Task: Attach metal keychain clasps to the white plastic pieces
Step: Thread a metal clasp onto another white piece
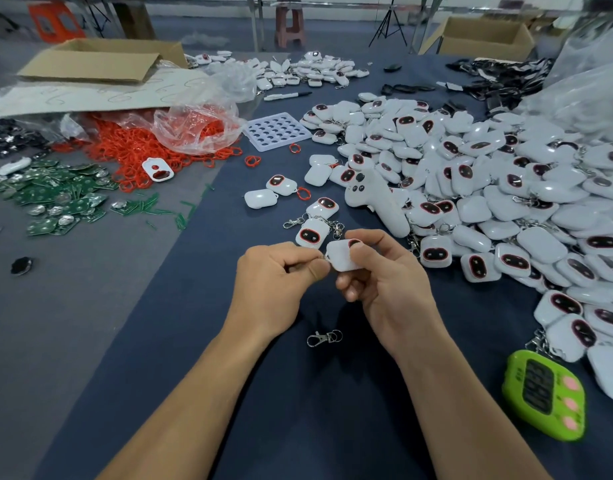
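Observation:
My right hand (384, 282) grips a white plastic piece (341, 256) above the dark blue table, its back turned toward me. My left hand (277, 278) pinches a small metal clasp ring (323, 258) against the piece's left corner; most of that clasp is hidden by my fingers. A loose metal keychain clasp (324, 337) lies on the cloth just below my hands. Two white pieces with clasps attached (313, 233) lie just beyond my fingers. A big heap of white pieces (488, 188) fills the right side.
A green timer (544, 393) lies at the near right. Red rubber rings in a plastic bag (166, 140) and green circuit boards (56, 195) lie at the left. A white perforated tray (275, 131), a white controller-shaped object (374, 199) and cardboard boxes (101, 60) are farther back.

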### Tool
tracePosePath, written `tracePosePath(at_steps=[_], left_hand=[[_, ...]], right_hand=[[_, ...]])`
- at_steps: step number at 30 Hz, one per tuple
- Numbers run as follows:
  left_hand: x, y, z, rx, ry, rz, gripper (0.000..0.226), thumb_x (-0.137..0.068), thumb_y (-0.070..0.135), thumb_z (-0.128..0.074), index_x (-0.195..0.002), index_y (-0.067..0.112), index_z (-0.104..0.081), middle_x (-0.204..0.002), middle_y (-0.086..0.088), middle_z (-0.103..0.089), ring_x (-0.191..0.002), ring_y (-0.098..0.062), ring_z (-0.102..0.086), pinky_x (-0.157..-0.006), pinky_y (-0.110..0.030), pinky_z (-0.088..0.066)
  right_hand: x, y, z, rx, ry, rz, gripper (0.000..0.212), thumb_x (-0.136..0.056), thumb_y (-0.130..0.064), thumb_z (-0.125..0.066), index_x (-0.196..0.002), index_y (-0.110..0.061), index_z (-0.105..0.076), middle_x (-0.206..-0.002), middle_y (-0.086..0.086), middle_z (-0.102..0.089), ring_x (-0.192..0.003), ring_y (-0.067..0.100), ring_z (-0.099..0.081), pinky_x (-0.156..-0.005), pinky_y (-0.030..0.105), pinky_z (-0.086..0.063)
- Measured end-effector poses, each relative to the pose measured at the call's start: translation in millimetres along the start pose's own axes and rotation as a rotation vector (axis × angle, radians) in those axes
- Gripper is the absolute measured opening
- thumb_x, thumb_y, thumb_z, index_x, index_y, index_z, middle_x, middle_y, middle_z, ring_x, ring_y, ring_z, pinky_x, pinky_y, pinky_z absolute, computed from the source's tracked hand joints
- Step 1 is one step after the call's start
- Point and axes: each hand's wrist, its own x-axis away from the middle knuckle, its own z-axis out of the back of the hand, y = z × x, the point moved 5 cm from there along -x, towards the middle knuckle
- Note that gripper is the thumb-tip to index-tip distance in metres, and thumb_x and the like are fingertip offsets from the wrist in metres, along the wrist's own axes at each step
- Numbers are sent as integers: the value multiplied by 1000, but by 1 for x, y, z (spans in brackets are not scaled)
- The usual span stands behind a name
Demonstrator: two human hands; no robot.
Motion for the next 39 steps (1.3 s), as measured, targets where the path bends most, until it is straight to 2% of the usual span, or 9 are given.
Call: tracePosePath(at_steps=[4,7,13,21,25,30,32,34,39], left_hand=[[0,4,4,-432,-22,-180,16,-83,30,-65,-72,23,-75,-62,4,-55,-66,-15,-52,-63,-32,-42],[1,7,5,-597,8,-247,16,-84,29,-65,-71,24,-72,-61,7,-52,-65,-13,-47,-61,-28,-39],[-1,-4,1,-3,-104,44,10,-83,31,-71,-82,26,-79,-58,-4,-39,-56,-11,-31,-52,-23,-29],[-2,-10,-1,221,-83,202,14,-76,24,-72,-71,13,-79,-61,-3,-57,-61,-12,-44,-59,-26,-38],[0,-5,7,-228,43,15,24,-78,32,-66,-56,22,-67,-57,-1,-51,-56,-10,-43,-56,-25,-38],[5,7,-1,-725,75,-175,26,-83,28,-57,-61,16,-64,-56,3,-50,-62,-19,-48,-58,-39,-43],[4,5,0,-631,79,-132,23,-81,30,-58,-63,19,-66,-56,4,-50,-60,-15,-48,-59,-34,-44],[1,-4,3,-306,37,2,17,-80,34,-62,-69,26,-73,-54,5,-47,-55,-10,-43,-55,-23,-39],[1,-10,1,106,-94,199,17,-78,35,-69,-78,23,-80,-60,-4,-50,-61,-14,-38,-62,-32,-34]], right_hand=[[1,-1,0,195,12,127,17,-98,6,-58,-101,-9,-64,-71,8,-72,-49,21,-59,-41,27,-45],[1,1,-2,236,4,138,16,-97,6,-59,-103,-9,-65,-72,7,-72,-50,21,-60,-42,27,-46],[0,-1,-3,76,1,82,14,-102,4,-55,-102,-7,-64,-70,11,-70,-49,19,-58,-41,25,-44],[1,2,-5,10,-44,66,15,-103,2,-55,-103,-9,-65,-69,9,-69,-50,18,-59,-42,24,-45],[0,4,-3,152,-4,144,20,-99,5,-57,-100,-12,-66,-75,9,-72,-52,21,-60,-43,27,-46],[1,6,-4,246,20,187,18,-97,3,-60,-101,-13,-66,-74,6,-73,-51,22,-61,-43,28,-47],[0,6,-2,219,35,166,19,-98,5,-58,-102,-12,-65,-74,7,-73,-51,22,-60,-43,28,-47],[-1,5,-1,168,38,142,17,-100,5,-56,-103,-10,-65,-73,8,-73,-51,21,-59,-42,27,-46],[-2,4,-4,47,-7,88,14,-103,2,-55,-105,-8,-64,-72,12,-71,-50,20,-58,-41,25,-44]])
